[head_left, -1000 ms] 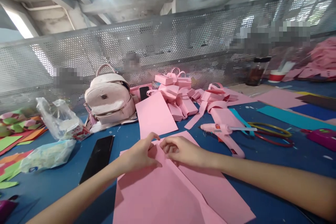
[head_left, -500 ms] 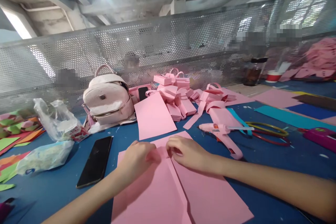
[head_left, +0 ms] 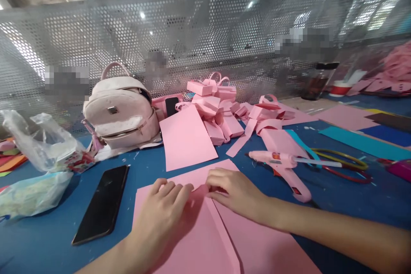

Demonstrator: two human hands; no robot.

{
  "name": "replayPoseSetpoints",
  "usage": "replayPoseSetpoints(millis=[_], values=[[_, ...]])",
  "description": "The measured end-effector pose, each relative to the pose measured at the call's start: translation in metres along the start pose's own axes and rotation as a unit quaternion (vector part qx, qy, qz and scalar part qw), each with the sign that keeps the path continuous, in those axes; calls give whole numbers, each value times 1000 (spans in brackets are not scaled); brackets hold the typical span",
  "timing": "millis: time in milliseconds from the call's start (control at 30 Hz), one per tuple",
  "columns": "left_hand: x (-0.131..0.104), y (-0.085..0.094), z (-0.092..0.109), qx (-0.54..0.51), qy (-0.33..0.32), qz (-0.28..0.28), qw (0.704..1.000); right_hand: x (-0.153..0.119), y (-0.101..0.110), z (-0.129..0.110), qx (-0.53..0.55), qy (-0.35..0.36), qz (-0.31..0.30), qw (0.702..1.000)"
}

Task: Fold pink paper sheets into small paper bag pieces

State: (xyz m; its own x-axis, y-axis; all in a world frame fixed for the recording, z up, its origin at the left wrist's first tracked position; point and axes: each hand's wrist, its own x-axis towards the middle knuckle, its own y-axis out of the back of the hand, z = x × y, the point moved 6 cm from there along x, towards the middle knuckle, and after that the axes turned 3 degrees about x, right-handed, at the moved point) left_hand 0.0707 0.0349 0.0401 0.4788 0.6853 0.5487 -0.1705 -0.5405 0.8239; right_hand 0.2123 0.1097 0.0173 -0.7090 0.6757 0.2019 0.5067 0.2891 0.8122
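A pink paper sheet (head_left: 192, 239) with a narrow folded strip along its right edge lies on another pink sheet (head_left: 269, 248). My left hand (head_left: 162, 212) rests on the folded sheet near its far end, fingers curled and the thumb towards the crease; its fingertips are partly hidden. Across the crease, my right hand (head_left: 233, 190) pinches the far end of the folded strip between thumb and fingers. To the right of that hand lies a pink hot glue gun (head_left: 282, 165) with a glue stick in its back.
A black phone (head_left: 102, 205) lies left of the sheets. Behind are a pale backpack (head_left: 120, 111), a loose pink sheet (head_left: 189, 139) and piled pink paper boxes (head_left: 218, 109). Plastic bags (head_left: 35, 192) sit at left; a teal strip (head_left: 362, 141) lies at right.
My view has tilted down and come closer. My left hand has turned, showing more of its back and knuckles. The right hand stays at the fold, its fingers lying flatter.
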Motion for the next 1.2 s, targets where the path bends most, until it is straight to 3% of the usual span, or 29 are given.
replayPoseSetpoints(millis=[200, 367, 500, 867, 1067, 1200], values=[[-15, 2, 18, 57, -114, 62, 990, -1, -3, -2, -23, 59, 17, 998], [-35, -4, 32, 98, -132, 30, 986, -5, -5, -9, -81, 155, 39, 984], [-46, -12, 40, 145, -137, -2, 980, -11, -6, -14, -130, 207, 22, 969], [-60, -29, 48, 163, -170, -4, 972, -21, -13, -29, -166, 189, -32, 967], [-60, -29, 48, 148, -157, 9, 976, -25, -7, -33, -217, 174, 17, 960], [-58, -27, 48, 133, -141, 20, 981, -25, -9, -30, -233, 155, -14, 960]])
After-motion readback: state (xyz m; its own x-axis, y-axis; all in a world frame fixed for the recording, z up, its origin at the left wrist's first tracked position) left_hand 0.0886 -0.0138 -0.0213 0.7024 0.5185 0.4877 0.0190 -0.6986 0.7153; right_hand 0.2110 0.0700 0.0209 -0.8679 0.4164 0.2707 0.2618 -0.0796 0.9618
